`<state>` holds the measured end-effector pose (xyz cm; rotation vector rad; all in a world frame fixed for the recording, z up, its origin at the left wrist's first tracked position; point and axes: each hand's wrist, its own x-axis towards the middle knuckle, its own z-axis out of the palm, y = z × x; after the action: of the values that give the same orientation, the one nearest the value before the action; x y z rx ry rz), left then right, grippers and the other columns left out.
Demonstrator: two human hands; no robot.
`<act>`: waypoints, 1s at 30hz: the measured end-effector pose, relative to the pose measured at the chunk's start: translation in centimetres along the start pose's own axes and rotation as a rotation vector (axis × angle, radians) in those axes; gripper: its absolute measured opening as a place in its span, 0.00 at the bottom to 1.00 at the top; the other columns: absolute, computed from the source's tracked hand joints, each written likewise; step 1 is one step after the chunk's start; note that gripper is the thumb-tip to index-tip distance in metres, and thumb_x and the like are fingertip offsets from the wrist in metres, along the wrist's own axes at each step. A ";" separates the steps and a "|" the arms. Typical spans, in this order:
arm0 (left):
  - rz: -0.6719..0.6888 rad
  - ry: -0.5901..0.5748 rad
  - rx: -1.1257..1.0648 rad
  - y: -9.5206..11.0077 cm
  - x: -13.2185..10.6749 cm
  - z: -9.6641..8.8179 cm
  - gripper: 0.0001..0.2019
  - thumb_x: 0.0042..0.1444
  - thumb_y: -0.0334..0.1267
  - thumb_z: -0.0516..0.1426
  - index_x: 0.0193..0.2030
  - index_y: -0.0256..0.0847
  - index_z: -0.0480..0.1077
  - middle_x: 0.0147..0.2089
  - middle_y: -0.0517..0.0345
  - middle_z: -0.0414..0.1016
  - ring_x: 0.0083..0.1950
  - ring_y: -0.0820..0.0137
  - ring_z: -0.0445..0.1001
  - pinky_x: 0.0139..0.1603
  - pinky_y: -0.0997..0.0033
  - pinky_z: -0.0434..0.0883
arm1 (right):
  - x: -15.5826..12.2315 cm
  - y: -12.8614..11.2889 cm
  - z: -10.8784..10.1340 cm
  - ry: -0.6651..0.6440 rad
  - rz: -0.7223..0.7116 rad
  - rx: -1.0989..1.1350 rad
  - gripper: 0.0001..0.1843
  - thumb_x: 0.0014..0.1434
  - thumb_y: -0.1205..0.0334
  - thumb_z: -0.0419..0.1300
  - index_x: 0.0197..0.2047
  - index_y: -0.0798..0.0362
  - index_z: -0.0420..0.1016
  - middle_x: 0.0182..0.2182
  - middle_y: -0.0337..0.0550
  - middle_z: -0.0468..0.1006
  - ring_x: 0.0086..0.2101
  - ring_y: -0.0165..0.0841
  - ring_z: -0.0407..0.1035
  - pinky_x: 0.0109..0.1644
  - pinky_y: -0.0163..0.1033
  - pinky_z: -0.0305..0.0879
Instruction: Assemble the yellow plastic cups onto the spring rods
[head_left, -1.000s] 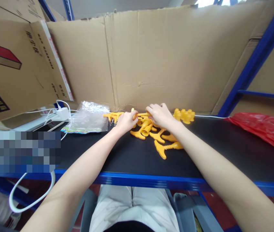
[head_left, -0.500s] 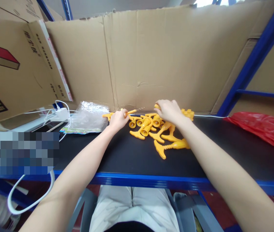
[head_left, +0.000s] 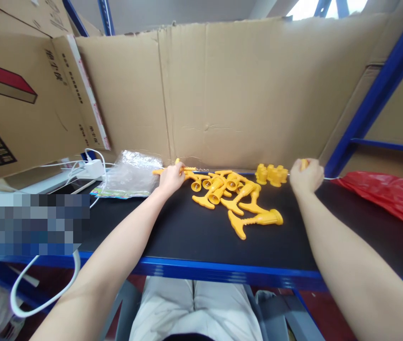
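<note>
My left hand [head_left: 172, 177] is closed around the T-handle of a yellow corkscrew screw [head_left: 189, 169], its thin metal spiral [head_left: 202, 170] pointing right. Far to the right, my right hand [head_left: 307, 176] is closed on a small yellow plastic piece [head_left: 304, 164], mostly hidden by the fingers. Between the hands lies a loose pile of yellow corkscrews [head_left: 219, 184], with T-handles and bell-shaped bodies. One corkscrew [head_left: 256, 219] lies nearest the front edge. Several short yellow pieces [head_left: 270, 174] stand grouped behind, just left of my right hand.
A clear plastic bag [head_left: 133, 170] lies left of my left hand, near a white charger [head_left: 94, 168] with cables. A red plastic bag [head_left: 382, 189] is at the right. Cardboard [head_left: 251, 94] walls the back of the black tabletop [head_left: 194, 237]. A blue shelf post [head_left: 375, 90] rises on the right.
My right hand has moved right from above the pile, past the grouped yellow pieces, holding a small yellow piece. My left hand stays nearly in place with the corkscrew screw.
</note>
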<state>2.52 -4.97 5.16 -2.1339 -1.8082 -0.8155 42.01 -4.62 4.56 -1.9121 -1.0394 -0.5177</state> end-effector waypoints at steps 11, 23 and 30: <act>-0.028 -0.001 -0.008 -0.3 0.1 0.2 0.15 0.54 0.30 0.49 0.47 0.44 0.69 0.36 0.55 0.75 0.40 0.67 0.73 0.42 0.69 0.66 | 0.0 2.6 2.6 -0.488 0.257 -0.070 0.24 0.55 0.49 0.54 0.50 0.55 0.63 0.49 0.58 0.71 0.47 0.43 0.66 0.42 0.39 0.58; -0.022 0.004 0.011 -0.4 0.1 0.5 0.16 0.53 0.30 0.49 0.47 0.45 0.69 0.36 0.56 0.75 0.40 0.67 0.73 0.42 0.70 0.67 | -0.1 2.6 2.8 -0.474 0.132 -0.128 0.17 0.51 0.49 0.58 0.39 0.52 0.73 0.44 0.51 0.73 0.44 0.42 0.68 0.43 0.41 0.62; -0.021 0.000 0.014 -0.3 0.0 0.3 0.16 0.53 0.30 0.48 0.46 0.44 0.69 0.35 0.55 0.75 0.40 0.66 0.73 0.41 0.70 0.67 | -0.2 2.2 2.0 -0.464 0.184 -0.109 0.19 0.56 0.49 0.52 0.42 0.55 0.69 0.47 0.59 0.71 0.43 0.41 0.66 0.40 0.39 0.57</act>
<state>2.30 -4.69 4.86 -2.1097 -1.8346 -0.8049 43.59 -3.65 2.25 -2.2601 -1.1217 -0.0203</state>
